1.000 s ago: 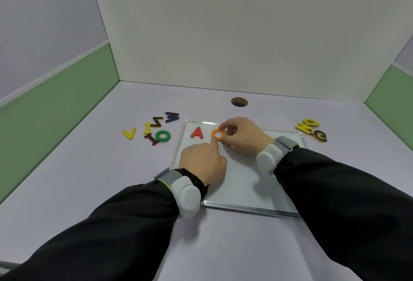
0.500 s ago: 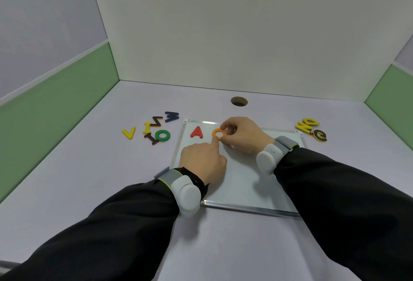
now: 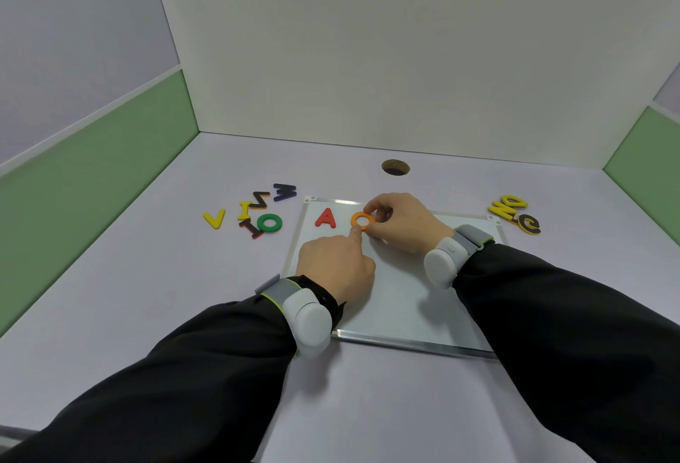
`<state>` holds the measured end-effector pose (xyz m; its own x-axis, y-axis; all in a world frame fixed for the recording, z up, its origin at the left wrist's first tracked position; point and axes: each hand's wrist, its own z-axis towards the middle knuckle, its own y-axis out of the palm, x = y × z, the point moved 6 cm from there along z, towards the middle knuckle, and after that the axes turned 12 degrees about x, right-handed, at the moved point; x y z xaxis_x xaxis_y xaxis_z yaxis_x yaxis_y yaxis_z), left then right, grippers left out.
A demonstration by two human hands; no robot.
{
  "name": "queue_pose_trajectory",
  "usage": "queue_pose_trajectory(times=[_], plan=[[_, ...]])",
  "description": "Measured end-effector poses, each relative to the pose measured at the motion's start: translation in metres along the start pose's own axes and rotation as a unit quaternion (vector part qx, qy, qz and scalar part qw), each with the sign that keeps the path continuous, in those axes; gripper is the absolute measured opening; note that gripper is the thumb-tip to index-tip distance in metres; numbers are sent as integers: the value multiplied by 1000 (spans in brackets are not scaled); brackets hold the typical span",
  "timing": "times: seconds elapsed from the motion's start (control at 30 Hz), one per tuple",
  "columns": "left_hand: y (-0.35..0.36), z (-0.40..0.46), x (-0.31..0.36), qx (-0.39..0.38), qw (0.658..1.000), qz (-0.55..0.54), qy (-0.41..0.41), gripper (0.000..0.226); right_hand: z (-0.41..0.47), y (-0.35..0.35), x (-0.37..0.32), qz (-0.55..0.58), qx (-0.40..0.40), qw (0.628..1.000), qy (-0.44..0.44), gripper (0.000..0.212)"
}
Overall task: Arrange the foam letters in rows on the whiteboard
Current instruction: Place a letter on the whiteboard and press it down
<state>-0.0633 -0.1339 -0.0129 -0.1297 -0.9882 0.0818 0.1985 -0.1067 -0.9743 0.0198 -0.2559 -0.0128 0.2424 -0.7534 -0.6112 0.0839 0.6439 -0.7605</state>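
The whiteboard lies flat on the desk in front of me. A red letter A sits in its far left corner. Just right of it lies an orange letter O. My right hand pinches the O's right edge between thumb and fingers. My left hand is curled, with its index finger pressing the O's near edge. Left of the board lie loose letters: a yellow V, a green O, a dark W and a few others.
A second small pile of yellow and dark letters lies right of the board's far corner. A round cable hole is in the desk behind the board. White and green partition walls enclose the desk on three sides.
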Motion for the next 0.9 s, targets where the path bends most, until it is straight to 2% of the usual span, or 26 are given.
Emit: queue_pose_trajectory(times=[0.13,0.33,0.4,0.57,0.7,0.9], plan=[[-1,2,0,-5,1000,-16,-2,55,-1,0,2,11,1,1000,9,24],[-4,11,-4,-14,999,-52,-3,35,-3,-4,0,31,10,999,17,25],[-5,13,-4,-19,998,-54,1,34,-2,-8,0,24,34,999,20,22],[-9,20,-5,-4,999,-52,5,26,1,-21,-3,13,80,997,15,30],[-14,28,-9,22,998,-64,-3,29,4,-26,-4,8,92,996,10,28],[-28,63,-67,76,992,-48,-86,23,11,-24,-11,26,98,995,4,24]])
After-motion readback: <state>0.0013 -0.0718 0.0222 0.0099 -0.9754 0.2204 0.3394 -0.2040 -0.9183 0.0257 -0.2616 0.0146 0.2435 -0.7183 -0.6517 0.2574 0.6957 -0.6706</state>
